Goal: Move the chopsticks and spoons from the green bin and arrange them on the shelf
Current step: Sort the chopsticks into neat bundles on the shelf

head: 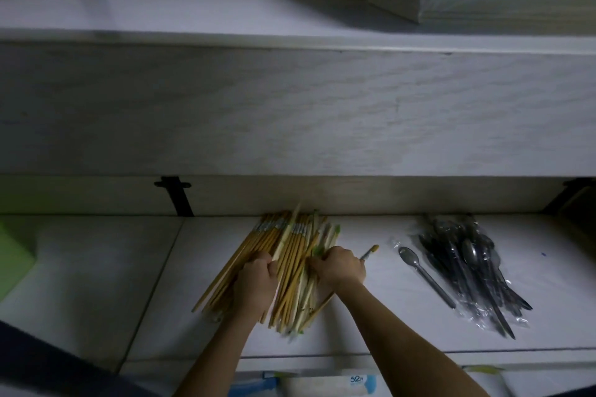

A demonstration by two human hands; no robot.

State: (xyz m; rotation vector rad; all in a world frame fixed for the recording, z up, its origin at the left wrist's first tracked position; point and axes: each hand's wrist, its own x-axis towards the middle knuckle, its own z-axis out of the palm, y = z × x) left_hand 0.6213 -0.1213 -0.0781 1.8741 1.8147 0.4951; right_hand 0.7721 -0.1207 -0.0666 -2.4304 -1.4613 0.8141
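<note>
The chopsticks (290, 255) lie in a pile on the shelf (129, 267). The left hand (256, 280) and right hand (338, 267) both curl their fingers into the pile and grip sticks. Right of the chopsticks, the spoons (477, 271) sit inside clear bags (512, 321), and far left of them a corner of the green bin (13, 255) shows, its inside hidden.

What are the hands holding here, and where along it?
The left hand and right hand both grip the chopsticks around mid-length.
</note>
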